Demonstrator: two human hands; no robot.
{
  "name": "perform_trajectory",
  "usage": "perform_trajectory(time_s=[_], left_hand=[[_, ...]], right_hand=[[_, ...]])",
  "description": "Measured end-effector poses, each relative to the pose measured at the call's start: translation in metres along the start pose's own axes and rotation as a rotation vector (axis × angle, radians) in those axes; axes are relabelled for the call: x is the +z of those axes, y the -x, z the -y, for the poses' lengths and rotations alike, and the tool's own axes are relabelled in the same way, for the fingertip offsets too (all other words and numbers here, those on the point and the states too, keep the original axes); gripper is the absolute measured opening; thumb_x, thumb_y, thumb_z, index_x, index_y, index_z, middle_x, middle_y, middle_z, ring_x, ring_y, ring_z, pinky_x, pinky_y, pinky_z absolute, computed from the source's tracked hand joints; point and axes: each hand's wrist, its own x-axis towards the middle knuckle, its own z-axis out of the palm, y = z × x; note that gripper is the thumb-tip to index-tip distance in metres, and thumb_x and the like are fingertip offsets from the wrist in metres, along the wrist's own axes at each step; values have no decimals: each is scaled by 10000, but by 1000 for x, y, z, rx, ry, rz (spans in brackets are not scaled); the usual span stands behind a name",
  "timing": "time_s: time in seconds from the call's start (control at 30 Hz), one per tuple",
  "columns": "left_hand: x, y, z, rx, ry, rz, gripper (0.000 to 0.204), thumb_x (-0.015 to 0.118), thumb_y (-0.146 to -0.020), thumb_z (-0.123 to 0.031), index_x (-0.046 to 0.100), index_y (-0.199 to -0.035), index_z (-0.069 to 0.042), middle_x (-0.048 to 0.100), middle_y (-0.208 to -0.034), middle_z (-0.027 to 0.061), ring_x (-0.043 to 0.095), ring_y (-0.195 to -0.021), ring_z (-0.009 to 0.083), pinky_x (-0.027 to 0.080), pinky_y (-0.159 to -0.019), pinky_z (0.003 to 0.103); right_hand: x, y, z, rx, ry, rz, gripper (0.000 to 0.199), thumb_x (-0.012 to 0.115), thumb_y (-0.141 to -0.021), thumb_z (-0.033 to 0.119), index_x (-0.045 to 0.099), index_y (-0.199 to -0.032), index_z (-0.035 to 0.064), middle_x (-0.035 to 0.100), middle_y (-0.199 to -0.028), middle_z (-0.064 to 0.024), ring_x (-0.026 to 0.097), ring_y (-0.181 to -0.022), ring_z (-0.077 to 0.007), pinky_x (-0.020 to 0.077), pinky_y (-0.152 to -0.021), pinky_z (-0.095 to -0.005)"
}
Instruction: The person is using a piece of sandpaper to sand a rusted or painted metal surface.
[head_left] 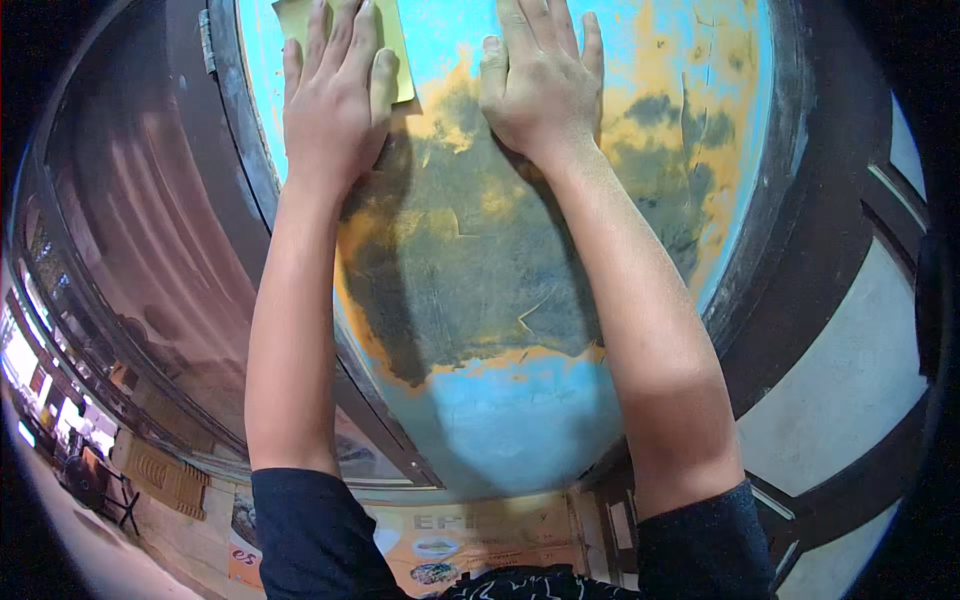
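A door-like panel (480, 290) stands before me, painted light blue with orange-yellow and dark grey patches. High on its left side, my left hand (338, 105) lies flat over a yellow sheet that looks like sandpaper (403, 75), pressing it to the surface with fingers extended. The sheet's right edge sticks out past the thumb; much of it is covered by the hand. To the right, my right hand (545, 90) rests its open palm and spread fingers against the panel, with no tool visible. Both arms reach upward, and pale dust coats the right forearm.
A dark frame (775, 200) borders the panel, with a metal hinge (207, 42) at upper left. Glossy brown panelling (150, 210) stands left. Dark wood with pale panels (840, 400) is at right. Below lies a printed sheet (480, 540); a brown slatted object (160, 472) is at lower left.
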Motion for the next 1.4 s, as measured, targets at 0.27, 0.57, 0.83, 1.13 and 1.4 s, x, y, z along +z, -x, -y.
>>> perform_trajectory(time_s=[0.27,0.57,0.83,1.13,1.4], left_hand=[[-36,66,-20,-104,-12,265,545,489,-1062,-228,398,-1584,-100,288,-1701,46,187,-1587,336,161,-1255,583],[-1,22,-9,-140,-133,34,652,484,-1057,-403,359,-1597,-59,245,-1713,98,153,-1590,364,103,-1254,598],[-18,75,-22,-189,-76,136,629,517,-1039,-430,434,-1568,-99,291,-1704,32,173,-1592,330,103,-1255,596],[-7,19,15,-105,-106,17,646,533,-1044,-446,412,-1588,-119,307,-1697,35,201,-1583,324,113,-1265,557],[-23,89,-24,-171,-52,169,660,556,-1038,-417,403,-1589,-89,291,-1705,60,160,-1595,335,94,-1249,602]], right_hand=[[1,1,-3,-17,3,-18,623,436,-984,277,418,-1556,30,348,-1659,-150,267,-1560,-316,129,-1280,-520],[-5,0,5,10,-43,53,659,443,-973,281,371,-1582,39,300,-1681,-146,243,-1567,-329,132,-1278,-522],[-5,0,0,0,28,49,679,458,-955,287,374,-1582,40,287,-1689,-139,224,-1575,-311,114,-1285,-512],[-1,1,0,8,4,37,672,482,-951,275,392,-1576,45,315,-1677,-138,253,-1564,-318,136,-1282,-513],[-3,1,-5,-21,48,5,680,482,-952,289,379,-1579,47,307,-1679,-141,244,-1566,-320,136,-1284,-514]])
